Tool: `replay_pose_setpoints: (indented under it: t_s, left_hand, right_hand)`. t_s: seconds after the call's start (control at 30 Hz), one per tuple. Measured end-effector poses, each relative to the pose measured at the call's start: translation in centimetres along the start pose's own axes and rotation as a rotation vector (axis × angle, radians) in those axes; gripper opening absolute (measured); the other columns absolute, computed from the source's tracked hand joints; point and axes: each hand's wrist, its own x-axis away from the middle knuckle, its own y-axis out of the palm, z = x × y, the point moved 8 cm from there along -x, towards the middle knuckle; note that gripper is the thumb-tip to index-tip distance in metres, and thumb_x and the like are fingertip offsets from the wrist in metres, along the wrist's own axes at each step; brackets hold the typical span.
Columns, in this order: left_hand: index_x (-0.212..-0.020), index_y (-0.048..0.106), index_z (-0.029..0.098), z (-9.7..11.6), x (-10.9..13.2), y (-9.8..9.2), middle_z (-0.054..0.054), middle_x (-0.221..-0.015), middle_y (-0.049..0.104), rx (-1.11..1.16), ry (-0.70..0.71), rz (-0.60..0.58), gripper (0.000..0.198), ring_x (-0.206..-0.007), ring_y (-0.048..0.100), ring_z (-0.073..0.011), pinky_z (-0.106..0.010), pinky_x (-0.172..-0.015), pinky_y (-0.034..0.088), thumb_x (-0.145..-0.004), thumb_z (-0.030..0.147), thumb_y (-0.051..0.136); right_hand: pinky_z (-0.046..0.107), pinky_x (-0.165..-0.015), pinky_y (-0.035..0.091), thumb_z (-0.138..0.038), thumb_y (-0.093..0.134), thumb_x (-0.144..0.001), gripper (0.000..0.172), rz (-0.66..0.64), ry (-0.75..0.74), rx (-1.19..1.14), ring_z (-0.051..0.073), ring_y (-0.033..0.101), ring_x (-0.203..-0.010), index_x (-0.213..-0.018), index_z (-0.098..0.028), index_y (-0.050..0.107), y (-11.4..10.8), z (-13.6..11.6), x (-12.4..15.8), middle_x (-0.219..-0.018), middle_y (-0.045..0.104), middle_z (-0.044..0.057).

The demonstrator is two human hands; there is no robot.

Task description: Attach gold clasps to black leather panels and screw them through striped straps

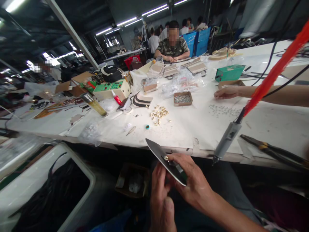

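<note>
A dark flat panel with a pale edge [156, 150] is held tilted in front of the table's near edge. My right hand [194, 180] grips it from the right, thumb and fingers close to a small gold metal fitting [166, 158] on its face. My left hand [161, 196] supports the panel from below and behind, its fingers partly hidden by it. On the white table [183, 129] beyond lie scattered gold fittings [159, 112], a small round teal-rimmed container [147, 127] and a carton of small silver parts [182, 98].
A grey electric screwdriver [227, 141] hangs at the right from a red coiled cord, beside black pliers [272, 149]. Another person's hand [225, 92] rests near loose silver parts. At left are a bottle [94, 104] and a white bin [79, 161]. Someone sits across the table.
</note>
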Motion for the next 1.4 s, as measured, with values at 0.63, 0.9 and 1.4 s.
replay_pose_setpoints:
  t_s: [0.63,0.9,1.4]
  left_hand:
    - [-0.122,0.073,0.025,5.7,-6.4,-2.0,-0.011,-0.138,0.064,-0.602,0.439,-0.142,0.036,-0.12,0.069,-0.0264,-0.042,-0.102,0.061,-0.088,0.017,0.08]
    - [-0.11,0.076,0.021,5.0,-7.5,1.2,-0.006,-0.1,0.081,-0.32,0.407,-0.525,0.023,-0.09,0.078,-0.0181,-0.028,-0.08,0.063,-0.09,0.012,0.081]
    - [-0.107,0.079,0.02,0.4,-12.4,2.5,-0.006,-0.097,0.081,-0.263,0.317,-0.538,0.025,-0.088,0.079,-0.0194,-0.03,-0.082,0.064,-0.086,0.006,0.082]
  right_hand:
    - [0.04,-0.103,0.053,-0.029,0.057,-0.11,0.039,-0.182,-0.079,-0.254,0.024,0.068,-0.121,-0.149,-0.028,0.061,-3.8,-0.9,1.1,-0.128,0.074,0.01]
    - [0.041,-0.102,0.054,-0.03,0.056,-0.111,0.04,-0.201,-0.009,-0.25,0.024,0.069,-0.117,-0.151,-0.032,0.06,-3.7,1.6,0.7,-0.123,0.076,0.008]
    - [0.041,-0.095,0.059,-0.018,0.061,-0.105,0.041,-0.107,0.037,-0.054,0.025,0.072,-0.111,-0.146,-0.025,0.065,-3.7,5.5,-1.4,-0.121,0.078,0.011]
